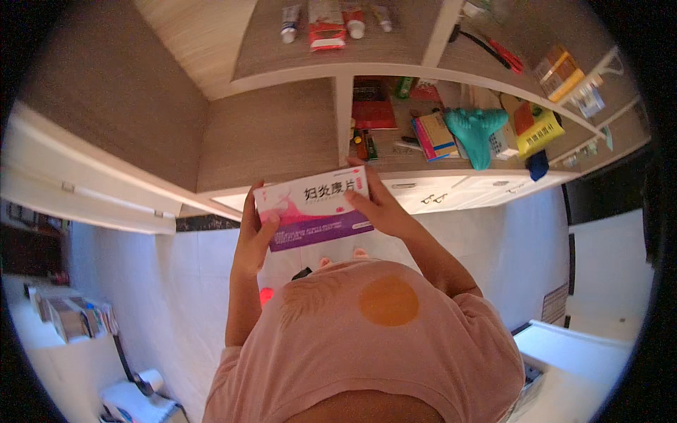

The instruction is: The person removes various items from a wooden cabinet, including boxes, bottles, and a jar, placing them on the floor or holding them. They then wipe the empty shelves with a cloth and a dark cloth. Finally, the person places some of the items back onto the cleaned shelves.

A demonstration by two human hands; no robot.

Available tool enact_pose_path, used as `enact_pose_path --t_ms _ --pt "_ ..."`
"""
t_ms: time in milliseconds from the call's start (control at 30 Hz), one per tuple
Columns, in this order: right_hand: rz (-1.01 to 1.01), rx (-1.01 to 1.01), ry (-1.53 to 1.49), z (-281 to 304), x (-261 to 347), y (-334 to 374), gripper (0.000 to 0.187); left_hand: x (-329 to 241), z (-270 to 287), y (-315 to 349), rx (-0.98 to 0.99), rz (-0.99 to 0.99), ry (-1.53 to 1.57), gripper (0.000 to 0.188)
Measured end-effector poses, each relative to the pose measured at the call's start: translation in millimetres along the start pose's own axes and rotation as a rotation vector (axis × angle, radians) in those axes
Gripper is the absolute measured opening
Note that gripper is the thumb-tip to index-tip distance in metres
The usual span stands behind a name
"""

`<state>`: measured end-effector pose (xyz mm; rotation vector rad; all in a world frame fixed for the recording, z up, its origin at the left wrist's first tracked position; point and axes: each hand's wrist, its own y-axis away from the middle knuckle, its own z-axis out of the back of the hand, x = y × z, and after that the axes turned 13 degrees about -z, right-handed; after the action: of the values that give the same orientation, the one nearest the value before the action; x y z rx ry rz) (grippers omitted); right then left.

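Between my two hands is a flat medicine box (pixel 321 224), white on its upper half and purple below, with a pink swirl and dark lettering. Its broad face is turned up toward me, tilted slightly. My left hand (pixel 255 229) grips the left end, thumb lying on the front. Around the right end my right hand (pixel 381 204) is closed, thumb also on the front. The fingers behind the box are hidden. The box is held in front of the cabinet's lower edge, just below an open compartment (pixel 271 134).
Shelf compartments ahead hold tubes (pixel 355 21), a red-and-white box (pixel 327 28), a teal object (pixel 477 130), a yellow package (pixel 541 130) and several small boxes. White drawers (pixel 444 194) run beneath. A white table (pixel 571 345) stands at right, a white chair-like object (pixel 141 402) at lower left.
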<state>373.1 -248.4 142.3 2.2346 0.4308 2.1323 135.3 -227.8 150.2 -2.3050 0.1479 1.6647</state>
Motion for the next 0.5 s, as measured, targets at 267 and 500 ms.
enact_pose_path --t_ms 267,500 --pt "-0.102 -0.022 0.084 -21 -19 2 0.072 4 -1 11 -0.138 0.209 0.128 0.061" --pt "-0.028 -0.106 0.066 -31 -40 -6 0.066 21 11 18 -0.186 0.087 -0.028 0.060"
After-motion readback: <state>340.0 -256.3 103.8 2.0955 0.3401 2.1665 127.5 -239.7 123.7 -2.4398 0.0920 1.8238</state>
